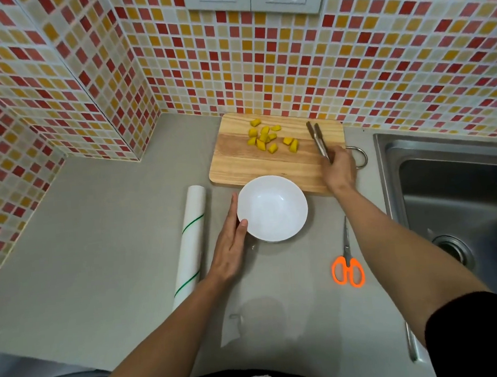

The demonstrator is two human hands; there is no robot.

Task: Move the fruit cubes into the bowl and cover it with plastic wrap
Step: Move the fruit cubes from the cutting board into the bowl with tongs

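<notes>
Several yellow fruit cubes (268,137) lie scattered on the far half of a wooden cutting board (239,165). A white bowl (272,208), empty, stands on the counter just in front of the board. My left hand (231,246) rests flat against the bowl's left side, thumb on its rim. My right hand (338,168) lies over the board's right end and grips metal tongs (318,141), whose tips point away toward the wall, right of the cubes. A roll of plastic wrap (190,240) with green stripes lies left of the bowl.
Orange-handled scissors (348,265) lie on the grey counter (96,230) right of the bowl. A steel sink (456,201) fills the right side. Tiled walls close off the back and left, with a corner jutting out at the left.
</notes>
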